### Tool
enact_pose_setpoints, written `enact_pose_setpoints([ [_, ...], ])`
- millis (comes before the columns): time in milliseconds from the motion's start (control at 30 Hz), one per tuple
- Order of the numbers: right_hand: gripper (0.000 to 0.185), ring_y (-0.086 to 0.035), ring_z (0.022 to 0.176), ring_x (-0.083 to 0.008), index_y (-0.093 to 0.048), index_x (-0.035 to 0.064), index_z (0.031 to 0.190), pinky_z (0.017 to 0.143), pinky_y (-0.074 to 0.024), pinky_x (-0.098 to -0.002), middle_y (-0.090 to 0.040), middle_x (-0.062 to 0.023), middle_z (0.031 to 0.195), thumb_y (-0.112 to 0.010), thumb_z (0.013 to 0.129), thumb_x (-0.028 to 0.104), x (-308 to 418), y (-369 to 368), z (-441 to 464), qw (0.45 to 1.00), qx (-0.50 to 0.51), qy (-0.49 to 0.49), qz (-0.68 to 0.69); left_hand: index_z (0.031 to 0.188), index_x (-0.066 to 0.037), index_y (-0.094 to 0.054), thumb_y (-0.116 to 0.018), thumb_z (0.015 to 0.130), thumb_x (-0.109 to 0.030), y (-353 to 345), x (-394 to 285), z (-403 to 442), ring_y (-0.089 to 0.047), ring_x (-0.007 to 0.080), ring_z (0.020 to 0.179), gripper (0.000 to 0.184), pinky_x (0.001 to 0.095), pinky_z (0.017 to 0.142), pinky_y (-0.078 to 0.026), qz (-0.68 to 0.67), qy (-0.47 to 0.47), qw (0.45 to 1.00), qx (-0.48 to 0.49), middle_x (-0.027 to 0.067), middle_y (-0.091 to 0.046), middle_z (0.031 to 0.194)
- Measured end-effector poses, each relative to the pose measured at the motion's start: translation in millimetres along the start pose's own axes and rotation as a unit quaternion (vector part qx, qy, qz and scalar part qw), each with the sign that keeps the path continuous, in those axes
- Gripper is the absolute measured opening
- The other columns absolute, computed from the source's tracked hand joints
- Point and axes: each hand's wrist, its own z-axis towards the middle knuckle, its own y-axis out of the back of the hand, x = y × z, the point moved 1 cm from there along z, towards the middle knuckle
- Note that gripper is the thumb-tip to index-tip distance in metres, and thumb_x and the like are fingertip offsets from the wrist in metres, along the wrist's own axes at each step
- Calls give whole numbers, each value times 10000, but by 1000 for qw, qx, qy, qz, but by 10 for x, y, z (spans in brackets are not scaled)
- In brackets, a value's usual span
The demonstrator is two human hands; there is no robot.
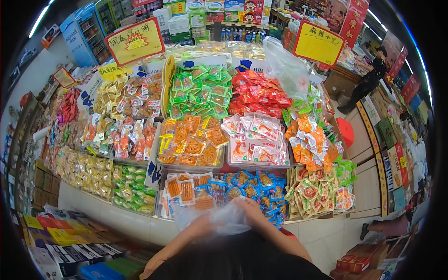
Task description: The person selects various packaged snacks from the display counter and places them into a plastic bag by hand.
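A thin clear plastic bag [227, 216] stretches between my two hands at the front edge of the snack display. My left hand [203, 225] is closed on the bag's left side. On the other side, my right hand [246, 208] grips its upper right edge; the fingertips are partly hidden by the plastic. Just beyond the bag lie flat packs of orange-brown snack sticks [190, 187] and blue-wrapped snacks [259, 188]. To the right of these are cream-coloured snack packets [310, 190].
Bins hold green packets [203, 88], red packets [257, 91], pink-and-white packets [257, 140] and orange packets [309, 140]. Another plastic bag [285, 67] hangs near a yellow price sign [319, 43]. Cartons [70, 254] stand at lower left. A person in dark clothes [373, 74] stands at right.
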Motion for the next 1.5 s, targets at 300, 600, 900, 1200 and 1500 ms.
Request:
enact_pose_setpoints([
  [300, 653, -474, 1120, -269, -288, 18, 1319, 961, -344, -395, -451, -177, 1240, -629, 788, 188, 442, -169, -295, 898, 1, 290, -332, 1063, -7, -573, -564, 855, -255, 67, -60, -46, -580, 208, 886, 324, 319, 807, -432, 9, 5, 999, -47, 120, -629, 953],
  [600, 482, -557, 992, -342, -437, 58, 1225, 864, -411, -399, -564, -195, 1087, -540, 754, 71, -111, -231, 39, 861, 129, 205, -447, 1119, 15, -510, -610, 811, -258, 52, -71, -48, -549, 195, 940, 424, 311, 833, -430, -98, 67, 986, -120, 107, -577, 1031],
  [900, 365, -596, 910, -234, -407, 26, 1215, 772, -506, -381, -560, -129, 1059, -503, 886, 152, -142, -97, 120, 983, 18, -103, 148, 1310, 33, -277, -730, 683, -282, -24, -140, -10, -310, 322, 1242, 835, 380, 1018, -270, 167, -106, 954, -227, 209, -356, 1300],
  [1200, 348, -596, 873, -186, -475, 8, 1149, 709, -487, -306, -589, -102, 995, -549, 875, 208, 7, -223, 58, 985, -15, -151, -86, 1386, -38, -97, -731, 632, -205, -244, 49, 196, -305, 240, 1252, 999, 358, 1018, -284, -264, -71, 955, -119, 150, -282, 1362],
  [1500, 543, -581, 920, -308, -431, -9, 1188, 814, -445, -373, -585, -181, 991, -640, 782, 284, -73, -196, 121, 705, -101, 405, -574, 1286, -27, -372, -603, 746, -35, -127, 161, 153, -489, 191, 1083, 588, 313, 937, -382, -238, -8, 945, -224, 110, -505, 1177],
])
